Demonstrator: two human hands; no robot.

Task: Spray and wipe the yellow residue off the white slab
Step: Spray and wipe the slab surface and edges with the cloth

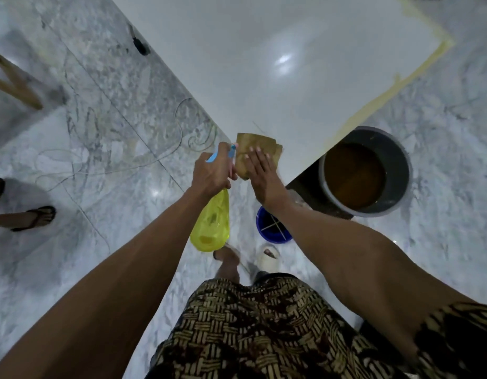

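Observation:
A glossy white slab (278,64) runs from its near corner in the middle of the view to the top. A band of yellow residue (384,94) follows its right edge. My left hand (212,170) grips the neck of a yellow spray bottle (211,222) with a blue nozzle, held just off the slab's near corner. My right hand (261,176) lies flat, fingers straight, pressing a brownish folded cloth (253,151) on that corner.
A grey bucket (373,170) of brown liquid stands on the marble floor beside the slab's right edge. A small blue bucket (272,225) sits below my right wrist. Another person's sandalled foot (31,217) is at the left. A wooden leg (15,83) slants at upper left.

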